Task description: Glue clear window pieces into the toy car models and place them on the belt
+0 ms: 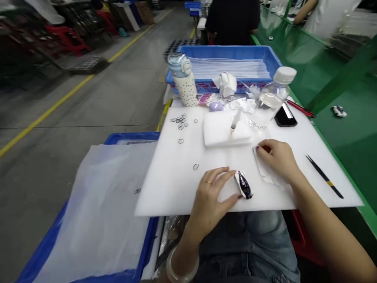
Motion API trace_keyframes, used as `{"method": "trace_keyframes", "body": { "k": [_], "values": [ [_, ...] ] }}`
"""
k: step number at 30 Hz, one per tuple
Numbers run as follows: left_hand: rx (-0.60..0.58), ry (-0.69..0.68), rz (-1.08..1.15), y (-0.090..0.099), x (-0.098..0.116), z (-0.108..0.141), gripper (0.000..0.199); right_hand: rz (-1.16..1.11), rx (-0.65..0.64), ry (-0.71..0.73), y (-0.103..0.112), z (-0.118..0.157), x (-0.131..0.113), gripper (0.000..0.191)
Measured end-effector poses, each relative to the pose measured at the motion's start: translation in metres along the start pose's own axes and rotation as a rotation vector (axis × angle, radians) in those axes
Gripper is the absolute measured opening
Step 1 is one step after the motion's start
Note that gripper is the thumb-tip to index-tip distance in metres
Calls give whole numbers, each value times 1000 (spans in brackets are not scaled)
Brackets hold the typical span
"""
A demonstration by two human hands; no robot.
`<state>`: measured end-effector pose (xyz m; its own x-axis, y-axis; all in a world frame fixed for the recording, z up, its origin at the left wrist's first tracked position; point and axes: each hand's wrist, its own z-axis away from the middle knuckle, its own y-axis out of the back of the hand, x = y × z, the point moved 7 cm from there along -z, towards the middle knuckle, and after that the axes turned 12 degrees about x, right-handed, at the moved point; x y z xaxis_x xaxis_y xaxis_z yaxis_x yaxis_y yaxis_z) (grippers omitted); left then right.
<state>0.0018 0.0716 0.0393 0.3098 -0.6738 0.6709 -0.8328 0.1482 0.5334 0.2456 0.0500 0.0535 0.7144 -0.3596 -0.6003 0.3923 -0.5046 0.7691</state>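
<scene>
A small glossy black part with white edges (244, 184) is near the front of a white foam board (167, 188). My left hand (210, 196) has its thumb and index fingertips at the part's left side, spanning its length and gripping it lightly. Farther right, my right hand (278, 159) is closed in a pinch at the edge of a folded white wipe (266, 173); its curled fingers are partly hidden. Black tweezers (324, 176) with a yellow band lie right of that hand. Several thin dark rings (180, 120) are scattered over the board's left side.
Behind my hands are a white foam block (224, 133) with a syringe (236, 119) on it, a clear bottle (269, 100), a phone (285, 114) and a dotted flask (185, 84). A blue tray (273, 59) stands beyond; another blue bin (150, 236) sits at left.
</scene>
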Motion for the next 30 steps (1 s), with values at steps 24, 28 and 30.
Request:
{"method": "trace_keyframes", "body": {
  "k": [24, 28, 30],
  "values": [
    [158, 190, 501, -11, 38, -19, 28, -801, -236, -15, -17, 103, -59, 23],
    [50, 412, 883, -28, 21, -13, 15, -1022, -345, -171, -22, 105, -57, 28],
    [35, 455, 1018, -34, 17, -9, 13, -1104, -379, -217, -24, 106, -59, 27]
  ]
}}
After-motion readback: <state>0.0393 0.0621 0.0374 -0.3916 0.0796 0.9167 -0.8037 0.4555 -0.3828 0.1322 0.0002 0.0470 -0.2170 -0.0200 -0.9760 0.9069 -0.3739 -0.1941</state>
